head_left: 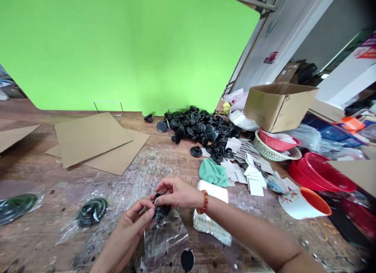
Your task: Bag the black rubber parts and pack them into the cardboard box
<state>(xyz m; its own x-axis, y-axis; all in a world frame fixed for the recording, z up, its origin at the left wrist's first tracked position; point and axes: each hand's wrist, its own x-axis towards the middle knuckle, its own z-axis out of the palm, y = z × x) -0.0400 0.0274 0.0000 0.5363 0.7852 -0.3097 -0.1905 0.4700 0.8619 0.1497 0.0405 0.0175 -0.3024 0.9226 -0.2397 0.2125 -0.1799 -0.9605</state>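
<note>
At the worktable [164, 163], we are grasping a ridged black piece [161, 211] between the thumb and fingers of our right hand [173, 190], a beaded bracelet [205, 201] circling the wrist, while our left hand [129, 226] is apparently pinching the edge of a clear bag [173, 235], its exact contact partly hidden. The black piece is sitting where the bag's upper end is meeting our fingers, so we are, it seems, handling the two together; how deep it is lying inside we cannot tell. The film, thin and crinkled, is calling for a light touch around those rounded ridges. At five o'clock from our hands, a flat black disc [187, 260] is lying on the scuffed wood; at three to four, a glossy stack of clear film [213, 228] is resting. A rumpled, soft green cloth [213, 172] is lying at two o'clock, near scattered white cards [255, 175], and a heap of round, stepped black pieces [202, 128] is spreading at one. Stiff brown cardboard sheets [91, 136] are overlapping at ten o'clock, and a film-wrapped black coil [92, 212] is shining at nine.
</note>
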